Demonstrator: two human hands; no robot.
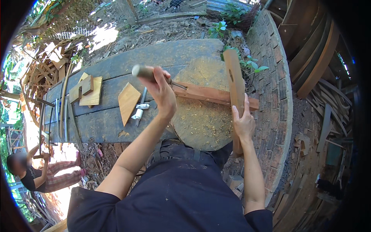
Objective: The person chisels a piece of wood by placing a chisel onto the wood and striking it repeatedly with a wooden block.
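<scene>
Daylit; glare approx. 8 & 10 o'clock, dim nr. 4; tool handle [144, 73] blurred; brick wall [279, 96] bent w/ fisheye.

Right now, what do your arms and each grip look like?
My left sleeve and right sleeve are short and dark navy. Both forearms are bare. My left grip and right grip wear no gloves. No watch or bracelet shows.

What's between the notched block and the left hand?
In the head view, a pointed board and a white-wrapped tool lie between the block and left hand.
</scene>
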